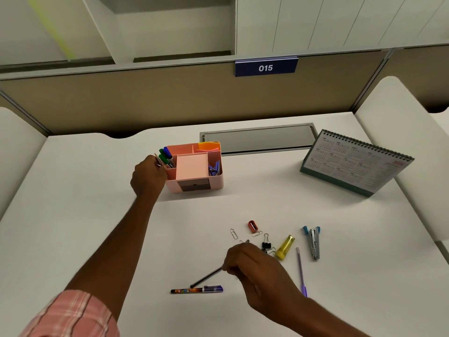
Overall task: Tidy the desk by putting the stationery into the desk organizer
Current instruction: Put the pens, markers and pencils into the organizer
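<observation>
A pink desk organizer point(216, 183) stands mid-desk; green and blue markers point(166, 153) stick up from its left compartment. My left hand point(148, 177) is at that compartment's left edge, gripping a pencil point(158, 160) that points up. Near the front, my right hand point(252, 266) pinches a black pencil point(206, 278), slanted down to the left. A patterned pen point(196, 290) lies below it. Paper clips point(234, 233), a red sharpener point(252, 226), black binder clips point(266, 244), a yellow tube point(285, 248), a purple pen point(301, 272) and a stapler point(314, 242) lie around.
A desk calendar point(354, 164) stands at the right back. A grey cable flap point(258, 139) is set into the desk behind the organizer. A beige partition with a "015" sign point(265, 67) closes the back. White side panels flank the desk.
</observation>
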